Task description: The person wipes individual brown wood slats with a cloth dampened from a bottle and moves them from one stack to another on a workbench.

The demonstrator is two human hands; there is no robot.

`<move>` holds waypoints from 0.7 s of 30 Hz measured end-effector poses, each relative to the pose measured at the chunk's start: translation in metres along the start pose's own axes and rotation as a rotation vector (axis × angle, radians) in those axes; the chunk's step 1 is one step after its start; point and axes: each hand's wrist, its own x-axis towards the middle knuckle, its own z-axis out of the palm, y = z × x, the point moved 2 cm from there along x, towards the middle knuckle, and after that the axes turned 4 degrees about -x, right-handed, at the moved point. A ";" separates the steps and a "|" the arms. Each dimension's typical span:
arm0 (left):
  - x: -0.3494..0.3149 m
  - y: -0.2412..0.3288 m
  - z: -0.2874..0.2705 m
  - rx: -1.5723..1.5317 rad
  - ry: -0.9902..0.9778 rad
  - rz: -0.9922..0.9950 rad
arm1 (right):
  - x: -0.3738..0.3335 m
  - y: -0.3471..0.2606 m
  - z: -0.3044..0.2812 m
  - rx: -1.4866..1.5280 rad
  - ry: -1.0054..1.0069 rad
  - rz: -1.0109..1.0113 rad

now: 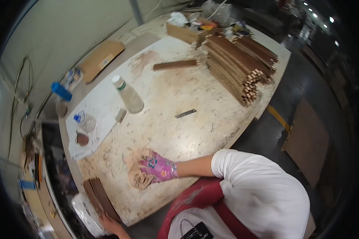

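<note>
On the worktable, my right hand [158, 167], in a pink flowered glove, presses a crumpled beige cloth [141, 179] against the surface. Its fingers are bent over the cloth. Down at the table's left near corner, my bare left hand [111, 224] grips the near end of some dark brown strips [101, 197] lying side by side along the edge; part of that hand is hidden. A small metal blade or ruler [186, 113] lies mid-table. Farther left stands a translucent bottle [129, 97] with a white cap, a small greyish block [121, 115] close by.
A large stack of brown strips [235, 67] fills the far right, with one loose strip [175, 64] left of it. A clear bottle with a blue nozzle [85, 121] and a blue bottle [61, 91] stand at left. A brown panel [307, 139] is beyond the table's right edge.
</note>
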 end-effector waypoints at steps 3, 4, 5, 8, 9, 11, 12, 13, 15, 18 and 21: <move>0.007 -0.025 0.003 -0.103 -0.223 -0.048 | -0.003 -0.003 0.005 0.038 0.104 0.020; 0.008 -0.009 -0.003 -0.078 -0.239 -0.029 | -0.003 -0.005 0.000 0.036 0.078 0.031; 0.002 0.000 0.001 -0.033 -0.177 0.018 | -0.002 -0.005 -0.003 0.037 0.052 0.040; -0.009 0.029 -0.003 0.093 -0.079 0.056 | 0.006 0.001 0.001 0.079 0.003 0.000; -0.015 0.026 0.008 0.177 0.021 0.171 | 0.004 0.004 -0.002 0.126 0.116 -0.002; -0.024 0.035 0.015 0.263 0.119 0.289 | 0.008 0.012 -0.018 0.263 0.029 0.158; -0.026 0.052 0.007 0.320 0.047 0.249 | 0.009 0.015 -0.031 0.399 -0.068 0.316; -0.029 0.059 0.002 0.380 -0.026 0.204 | -0.002 0.012 -0.062 0.392 0.041 0.319; -0.036 0.042 0.011 0.389 0.005 0.191 | -0.006 0.028 -0.039 0.424 0.164 0.297; -0.041 0.030 0.009 0.319 -0.005 0.145 | -0.025 0.038 -0.023 0.433 0.078 0.331; -0.039 0.024 0.005 0.191 -0.178 0.004 | -0.042 0.052 -0.004 0.480 0.174 0.247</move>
